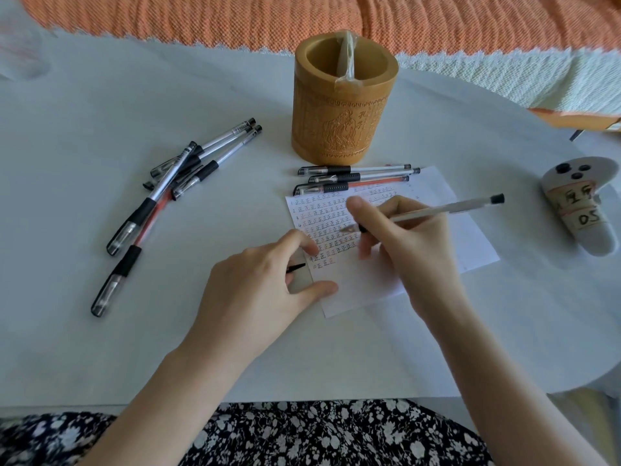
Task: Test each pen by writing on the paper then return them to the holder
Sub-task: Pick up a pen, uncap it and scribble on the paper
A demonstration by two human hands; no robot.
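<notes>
On the white table, straight ahead of the person, a sheet of paper lies at a slant, its left part filled with rows of small written marks in black and red. The right hand holds a pen over those rows: thumb and forefinger pinch it at the black grip, the other fingers are curled underneath, and the tip points left and down at the marks, though whether it touches the sheet cannot be told. The pen's black end sticks out to the far right. The left hand rests at the paper's left edge with forefinger and thumb spread apart, both tips on the sheet; the remaining fingers are curled round what looks like a pen cap, only a black sliver of it showing.

Just beyond the paper stands a carved, bamboo-coloured holder, upright, with tape across its rim. Between holder and paper several capped pens lie side by side, the nearest one overlapping the sheet's far edge. Well to the left, more capped pens lie in a loose, crossed pile. At the right edge sits a pale device with black buttons and taped labels. Orange cloth fills the far side; a floral garment shows nearest.
</notes>
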